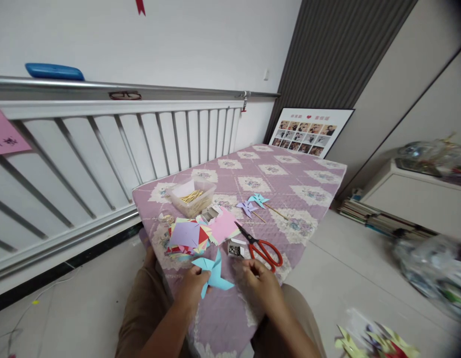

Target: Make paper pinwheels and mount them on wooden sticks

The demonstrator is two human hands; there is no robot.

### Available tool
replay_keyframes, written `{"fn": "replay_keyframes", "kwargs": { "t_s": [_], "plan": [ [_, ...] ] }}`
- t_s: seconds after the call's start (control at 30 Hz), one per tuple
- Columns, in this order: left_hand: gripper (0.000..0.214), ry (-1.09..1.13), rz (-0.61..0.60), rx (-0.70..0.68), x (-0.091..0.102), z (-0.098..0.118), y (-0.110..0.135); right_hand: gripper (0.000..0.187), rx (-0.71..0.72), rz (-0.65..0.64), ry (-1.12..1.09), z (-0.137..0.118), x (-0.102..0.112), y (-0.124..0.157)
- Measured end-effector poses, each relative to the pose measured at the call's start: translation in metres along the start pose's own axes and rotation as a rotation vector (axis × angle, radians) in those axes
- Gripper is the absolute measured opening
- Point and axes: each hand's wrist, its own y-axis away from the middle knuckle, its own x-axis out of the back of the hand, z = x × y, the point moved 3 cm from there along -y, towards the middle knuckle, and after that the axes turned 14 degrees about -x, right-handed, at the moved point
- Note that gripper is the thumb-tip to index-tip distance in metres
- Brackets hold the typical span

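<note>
My left hand (195,287) is closed on a light blue paper pinwheel (215,272), holding it just above the near end of a purple quilted table (308,199). My right hand (260,279) hovers right beside the pinwheel with its fingers pinched together; what they hold is too small to make out. Red-handled scissors (262,247) lie just beyond my right hand. A small box of pins (235,248) sits between the scissors and a pile of coloured paper squares (195,232). Two finished pinwheels on sticks, purple (246,207) and blue (258,199), lie further back.
A clear plastic tub of wooden sticks (193,196) stands at the table's left side. A white railing (103,149) runs along the left. A framed photo collage (308,132) leans on the far wall. Stacked books (379,219) and plastic bags (435,268) crowd the floor at right.
</note>
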Motion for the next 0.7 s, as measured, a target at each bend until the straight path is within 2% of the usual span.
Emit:
{"fn": "replay_keyframes", "kwargs": {
  "t_s": [0.1,0.27,0.47,0.7],
  "plan": [
    [0.010,0.045,0.051,-0.001,-0.004,0.002,-0.008,0.019,0.052,0.010,0.146,-0.008,0.005,-0.024],
    [0.005,0.105,0.076,0.009,-0.006,0.006,-0.012,0.021,0.151,-0.058,0.432,-0.024,-0.005,-0.050],
    [0.007,0.181,0.085,0.035,-0.004,0.006,-0.013,0.023,0.152,-0.099,0.692,-0.026,-0.019,-0.063],
    [0.014,0.229,0.092,0.064,0.000,0.006,-0.013,0.023,0.170,-0.135,0.817,-0.025,-0.026,-0.071]
  ]
}}
